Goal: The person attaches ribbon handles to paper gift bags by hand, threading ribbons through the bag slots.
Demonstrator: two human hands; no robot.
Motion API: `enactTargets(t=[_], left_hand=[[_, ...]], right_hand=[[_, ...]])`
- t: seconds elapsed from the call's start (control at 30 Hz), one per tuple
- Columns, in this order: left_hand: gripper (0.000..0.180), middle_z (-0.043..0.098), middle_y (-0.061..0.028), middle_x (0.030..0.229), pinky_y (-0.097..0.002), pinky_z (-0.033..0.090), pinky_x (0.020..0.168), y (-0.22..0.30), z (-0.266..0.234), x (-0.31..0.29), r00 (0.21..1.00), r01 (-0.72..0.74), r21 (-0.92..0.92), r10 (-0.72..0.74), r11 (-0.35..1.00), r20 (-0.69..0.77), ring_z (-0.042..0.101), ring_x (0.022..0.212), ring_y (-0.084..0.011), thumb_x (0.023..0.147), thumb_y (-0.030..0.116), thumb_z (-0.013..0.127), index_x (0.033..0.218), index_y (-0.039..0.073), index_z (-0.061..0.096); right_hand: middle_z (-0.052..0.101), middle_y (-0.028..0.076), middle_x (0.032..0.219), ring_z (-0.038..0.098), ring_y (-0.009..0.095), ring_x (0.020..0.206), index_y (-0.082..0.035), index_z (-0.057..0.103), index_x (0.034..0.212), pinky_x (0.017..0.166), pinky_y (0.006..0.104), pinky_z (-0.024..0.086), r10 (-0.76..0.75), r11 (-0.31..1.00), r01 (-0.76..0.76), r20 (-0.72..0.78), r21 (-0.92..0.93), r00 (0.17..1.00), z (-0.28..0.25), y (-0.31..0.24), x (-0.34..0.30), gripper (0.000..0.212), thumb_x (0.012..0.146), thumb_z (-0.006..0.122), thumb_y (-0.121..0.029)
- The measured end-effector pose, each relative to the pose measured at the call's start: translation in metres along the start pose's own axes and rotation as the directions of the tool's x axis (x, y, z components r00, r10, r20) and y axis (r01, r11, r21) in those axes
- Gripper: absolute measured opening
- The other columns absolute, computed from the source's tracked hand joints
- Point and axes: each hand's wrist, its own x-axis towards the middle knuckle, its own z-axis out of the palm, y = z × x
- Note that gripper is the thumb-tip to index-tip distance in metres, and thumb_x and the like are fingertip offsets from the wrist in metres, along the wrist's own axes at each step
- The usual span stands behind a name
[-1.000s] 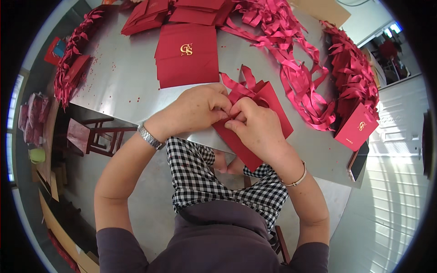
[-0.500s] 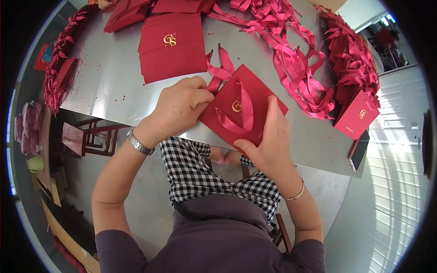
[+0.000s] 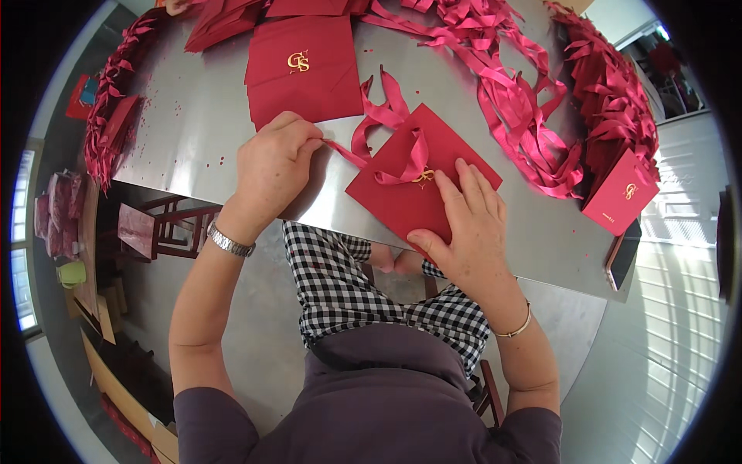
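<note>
A red paper gift bag (image 3: 402,201) with a gold emblem lies flat and turned askew near the table's front edge. A pink ribbon handle (image 3: 417,158) loops over its upper face. My left hand (image 3: 270,166) is closed in a pinch on the end of a pink ribbon (image 3: 344,151), which stretches from the bag's left side. Spread flat on the bag's right part is my right hand (image 3: 471,228), fingers apart and thumb by the lower edge. Another loose pink ribbon (image 3: 386,112) curls just beyond the bag.
A stack of flat red bags (image 3: 305,73) lies beyond my left hand on the metal table (image 3: 185,155). Loose pink ribbons (image 3: 518,131) heap at right. Rows of ribboned bags (image 3: 610,100) line the right side, a phone (image 3: 623,255) below them. A wooden chair (image 3: 162,228) stands left.
My left hand has moved left, away from the bag, drawing the ribbon out. The ribbon loop on the bag has become smaller. My right hand's fingers have spread flatter over the bag.
</note>
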Motion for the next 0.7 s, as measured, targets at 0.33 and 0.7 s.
enactTargets(t=[0.33,0.7], left_hand=[[0.005,0.066,-0.0064,0.089,-0.0330,0.052,0.068,-0.019,-0.002,-0.007,0.998,0.038,0.047,-0.035,0.998,-0.061,0.065,0.078,-0.0265,0.084,0.009,0.066,0.089,0.006,0.068],[0.020,0.067,-0.0051,0.096,-0.0281,0.049,0.067,-0.024,-0.012,-0.007,0.928,0.303,-0.216,-0.339,0.928,-0.155,0.061,0.076,-0.0158,0.086,0.002,0.062,0.104,0.007,0.070]], right_hand=[[0.044,0.023,0.143,0.039,0.037,0.134,-0.005,0.057,0.130,0.108,0.0491,0.029,-0.014,1.000,0.014,-0.018,0.008,1.000,0.000,0.001,-0.001,0.072,0.073,0.074,-0.046],[0.043,0.024,0.143,0.038,0.037,0.133,-0.004,0.057,0.130,0.109,0.0496,0.028,-0.010,0.999,0.011,-0.014,0.035,1.000,0.002,0.001,-0.001,0.071,0.074,0.074,-0.045]])
